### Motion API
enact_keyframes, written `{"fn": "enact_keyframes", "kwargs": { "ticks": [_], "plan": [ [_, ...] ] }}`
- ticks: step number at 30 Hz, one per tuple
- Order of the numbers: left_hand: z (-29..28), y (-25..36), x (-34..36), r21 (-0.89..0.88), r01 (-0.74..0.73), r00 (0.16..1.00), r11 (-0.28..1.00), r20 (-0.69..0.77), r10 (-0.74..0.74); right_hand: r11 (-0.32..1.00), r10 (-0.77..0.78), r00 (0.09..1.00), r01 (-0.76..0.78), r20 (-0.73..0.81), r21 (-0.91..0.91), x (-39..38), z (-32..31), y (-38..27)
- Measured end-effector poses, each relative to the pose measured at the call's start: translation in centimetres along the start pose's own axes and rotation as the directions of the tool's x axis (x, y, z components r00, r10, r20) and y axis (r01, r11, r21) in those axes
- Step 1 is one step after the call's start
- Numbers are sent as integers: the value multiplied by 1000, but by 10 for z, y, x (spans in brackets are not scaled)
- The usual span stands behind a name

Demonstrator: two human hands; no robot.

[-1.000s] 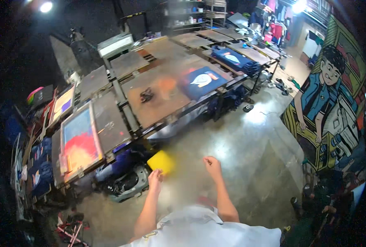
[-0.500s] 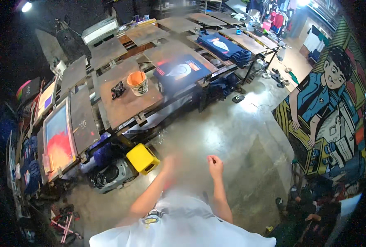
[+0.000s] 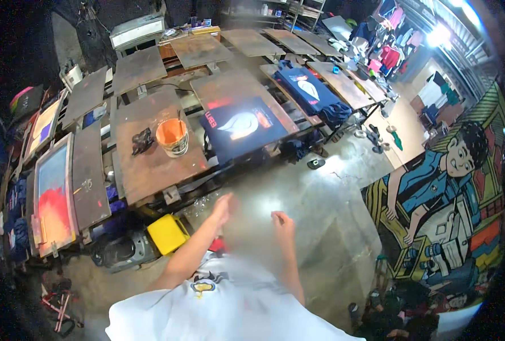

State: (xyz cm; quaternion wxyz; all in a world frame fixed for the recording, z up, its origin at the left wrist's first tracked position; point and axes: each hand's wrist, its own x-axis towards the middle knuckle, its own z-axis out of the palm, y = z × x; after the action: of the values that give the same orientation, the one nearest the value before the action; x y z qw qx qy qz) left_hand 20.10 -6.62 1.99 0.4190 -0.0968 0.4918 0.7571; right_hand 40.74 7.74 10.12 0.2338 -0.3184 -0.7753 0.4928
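Note:
My left hand (image 3: 223,210) is raised over the floor in front of the tables; a blurred patch covers part of its fingers, and I cannot make out its grip. To its right, my right hand (image 3: 284,224) has its fingers bent together toward the thumb; whatever may be in them is too small to make out. Neither hand touches a table. Ahead lies a dark blue printed shirt (image 3: 224,142) flat on a board. Left of it, an orange-lined bucket (image 3: 174,146) and a crumpled black bundle (image 3: 143,141) rest on a brown board (image 3: 133,176).
A yellow plastic stool (image 3: 168,234) stands below the table edge, beside a grey machine (image 3: 124,250). At left leans a framed screen (image 3: 53,196) with red stains. Folded blue shirts (image 3: 312,94) lie further back. On the right is a painted mural (image 3: 434,199); sandals (image 3: 316,163) lie on the floor.
My view has turned slightly, and the tables and stool have shifted left in it. My left hand shows more clearly than before. My right hand stays raised with bent fingers.

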Motion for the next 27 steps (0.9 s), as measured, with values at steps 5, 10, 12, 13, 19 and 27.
{"fn": "enact_keyframes", "kwargs": {
  "ticks": [5,10,12,13,19,27],
  "plan": [
    [14,47,71,-158,136,989,978,-42,-144,991,-36,999,39,-22,128,95,25,-3],
    [17,82,117,-340,252,947,906,-107,-303,991,-134,990,133,40,32,167,41,2],
    [11,89,131,-349,239,951,906,-107,-291,989,-149,986,147,73,28,186,42,-6],
    [8,89,137,-353,237,948,905,-118,-294,990,-143,986,143,88,3,197,41,-8],
    [3,86,159,-420,143,965,896,-141,-220,972,-223,974,225,36,-73,295,40,-8],
    [78,99,150,-319,-442,731,838,-670,130,937,-326,854,348,406,20,416,45,-16]
  ]
}}
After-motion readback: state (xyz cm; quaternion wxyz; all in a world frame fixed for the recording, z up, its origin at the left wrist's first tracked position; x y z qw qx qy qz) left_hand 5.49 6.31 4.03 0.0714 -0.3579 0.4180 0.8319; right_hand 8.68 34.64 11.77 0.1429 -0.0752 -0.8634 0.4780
